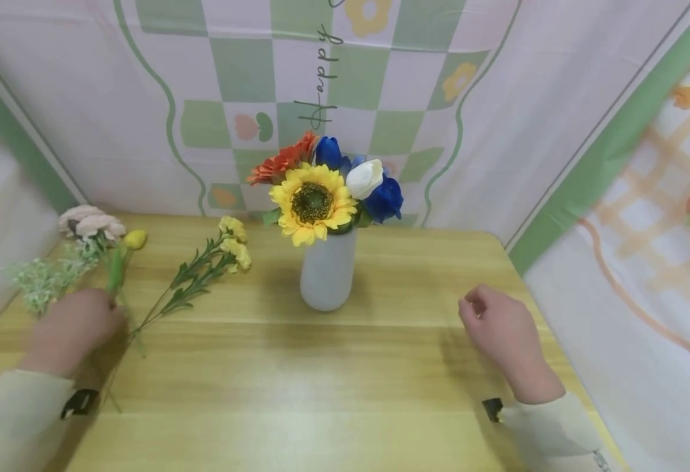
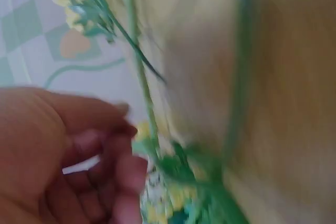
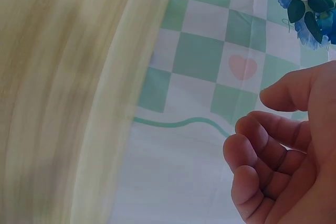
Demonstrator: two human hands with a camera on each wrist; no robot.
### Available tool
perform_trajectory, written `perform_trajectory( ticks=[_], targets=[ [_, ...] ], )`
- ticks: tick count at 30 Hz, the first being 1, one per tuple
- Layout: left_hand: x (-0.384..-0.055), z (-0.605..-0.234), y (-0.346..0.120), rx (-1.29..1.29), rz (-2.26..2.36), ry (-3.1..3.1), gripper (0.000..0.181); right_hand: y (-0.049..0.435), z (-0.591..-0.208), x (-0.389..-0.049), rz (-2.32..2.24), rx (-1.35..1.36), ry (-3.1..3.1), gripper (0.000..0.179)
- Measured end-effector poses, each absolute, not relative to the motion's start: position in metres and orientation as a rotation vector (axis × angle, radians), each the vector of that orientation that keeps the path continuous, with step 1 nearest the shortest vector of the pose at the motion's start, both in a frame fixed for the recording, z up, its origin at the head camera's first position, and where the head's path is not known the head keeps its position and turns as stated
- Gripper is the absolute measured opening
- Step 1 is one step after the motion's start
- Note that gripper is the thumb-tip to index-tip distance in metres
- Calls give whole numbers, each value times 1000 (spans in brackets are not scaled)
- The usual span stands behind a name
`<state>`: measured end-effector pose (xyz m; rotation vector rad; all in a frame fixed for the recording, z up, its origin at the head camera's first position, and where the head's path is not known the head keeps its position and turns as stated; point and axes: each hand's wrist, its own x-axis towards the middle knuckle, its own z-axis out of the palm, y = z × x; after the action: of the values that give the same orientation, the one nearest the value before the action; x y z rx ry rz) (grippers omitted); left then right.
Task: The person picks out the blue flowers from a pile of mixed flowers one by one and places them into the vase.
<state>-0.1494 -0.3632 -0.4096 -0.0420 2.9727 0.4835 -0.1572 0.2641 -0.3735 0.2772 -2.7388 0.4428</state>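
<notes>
My left hand is over the loose flowers at the table's left. Beside its loosely curled fingers run green stems, apart from the thumb, and nothing shows in its grasp. Nearest it lie a yellow tulip, a pale pink bloom and whitish-green sprigs. To its right is a stem of small yellow flowers. My right hand hovers at the table's right, fingers loosely bent, holding nothing. Between the hands stands a white vase.
The vase holds a sunflower, an orange-red flower, a white tulip and blue blooms. A checkered cloth hangs behind the wooden table, with more printed cloth to the right.
</notes>
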Motion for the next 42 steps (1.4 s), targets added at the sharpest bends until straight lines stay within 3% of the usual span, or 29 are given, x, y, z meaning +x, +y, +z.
perform_trajectory(
  ticks=[5, 10, 24, 42],
  targets=[
    [-160, -420, -345, 243, 527, 3049, 27, 265, -374, -158, 444, 293, -2716, 19],
    [-167, -427, -338, 274, 517, 3035, 21, 264, -372, -157, 446, 301, -2731, 17],
    [-163, -409, -327, 108, 592, 3019, 21, 264, -373, -153, 449, 280, -2776, 18],
    [-146, -371, -314, -241, 1127, 3332, 32, 265, -378, -144, 476, 265, -2792, 18]
  ],
)
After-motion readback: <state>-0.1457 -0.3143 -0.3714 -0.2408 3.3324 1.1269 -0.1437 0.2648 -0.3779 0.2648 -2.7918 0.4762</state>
